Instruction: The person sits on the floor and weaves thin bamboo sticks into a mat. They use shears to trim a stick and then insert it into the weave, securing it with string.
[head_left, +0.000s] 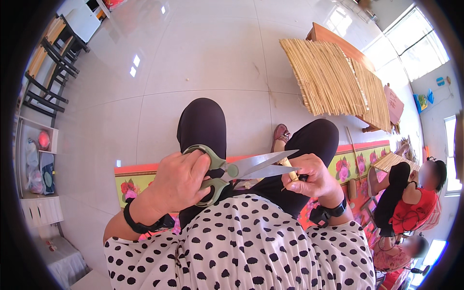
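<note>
The left hand (176,181) had its fingers (197,166) curled through the handles of a big pair of scissors (233,170). The handles were green, and the two shiny blades were apart, pointing away from those fingers toward the right hand (313,176). The right fingers were pinching a short, pale yellow stick (289,169), with the thumb just below it. The stick sat near the ends of the blades, right in front of the right fingers. It was hard to tell if both blades touched it.

Below the fingers was a white top with black spots (232,237). Black trousers (202,121) showed above the left fingers and behind the right ones. A maroon shoe (281,131) was on the floor (208,58), above the right fingers. A bright flowered mat (126,186) lay under the person, on both sides of the fingers.

Up and to the right of the right fingers, a straw mat (324,75) lay on a brown bench (333,36). Farther right of those fingers and a bit lower, another person in a red top (411,210) was sitting.
</note>
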`<act>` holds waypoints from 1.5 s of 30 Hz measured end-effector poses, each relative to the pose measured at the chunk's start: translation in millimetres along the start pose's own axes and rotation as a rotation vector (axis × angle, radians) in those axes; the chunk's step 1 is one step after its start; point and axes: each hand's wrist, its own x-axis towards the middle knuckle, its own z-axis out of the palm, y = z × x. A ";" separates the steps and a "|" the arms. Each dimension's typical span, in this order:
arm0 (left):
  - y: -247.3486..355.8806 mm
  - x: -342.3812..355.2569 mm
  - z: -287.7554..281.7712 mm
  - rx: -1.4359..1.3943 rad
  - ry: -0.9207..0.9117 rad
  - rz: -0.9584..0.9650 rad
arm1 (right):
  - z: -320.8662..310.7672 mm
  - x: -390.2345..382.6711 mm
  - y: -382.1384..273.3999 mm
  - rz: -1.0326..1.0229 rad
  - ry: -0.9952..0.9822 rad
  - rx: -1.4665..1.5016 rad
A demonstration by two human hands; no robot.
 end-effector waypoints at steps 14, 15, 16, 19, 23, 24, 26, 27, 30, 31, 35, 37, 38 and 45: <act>-1.7 -2.4 -2.6 0.049 0.010 0.019 | 1.7 -0.4 1.9 0.051 -0.064 0.139; -2.1 -2.4 -2.6 0.046 0.009 0.025 | 1.8 -0.3 0.8 0.059 -0.060 0.150; -2.5 -2.3 -3.0 0.043 0.009 0.029 | 1.7 -0.3 0.4 0.066 -0.058 0.161; -5.7 -6.0 0.9 0.026 -0.003 0.032 | 0.1 -5.4 5.7 0.121 -0.043 0.168; -11.1 -12.2 7.3 -0.070 -0.038 -0.024 | -2.1 -2.8 -1.7 0.195 0.045 0.079; -10.0 -12.5 6.4 -0.109 -0.034 -0.087 | -1.4 -2.3 -2.9 0.194 0.078 0.027; -7.9 -11.7 5.6 -0.189 -0.029 -0.210 | 2.7 -3.4 -4.1 0.181 0.185 -0.172; -7.2 -9.0 4.2 -0.164 -0.014 -0.191 | 6.3 -3.9 -4.9 0.169 0.256 -0.321; 0.0 -5.1 -0.2 -0.090 -0.001 -0.167 | 14.6 2.8 -5.6 0.054 0.445 -0.699; 3.1 -4.9 -0.8 -0.069 -0.014 -0.169 | 15.7 5.2 -7.7 0.000 0.504 -0.816; 10.5 -0.3 2.2 -0.054 0.018 -0.150 | 17.6 8.0 -9.6 -0.101 0.548 -1.088; 12.6 3.3 4.5 -0.042 0.015 -0.153 | 18.6 8.3 -9.9 -0.099 0.560 -1.147; 13.3 4.9 5.5 -0.036 0.014 -0.154 | 18.4 8.8 -10.1 -0.097 0.567 -1.177; 17.8 9.4 9.7 -0.073 0.003 -0.176 | 17.8 12.1 -10.2 -0.119 0.629 -1.256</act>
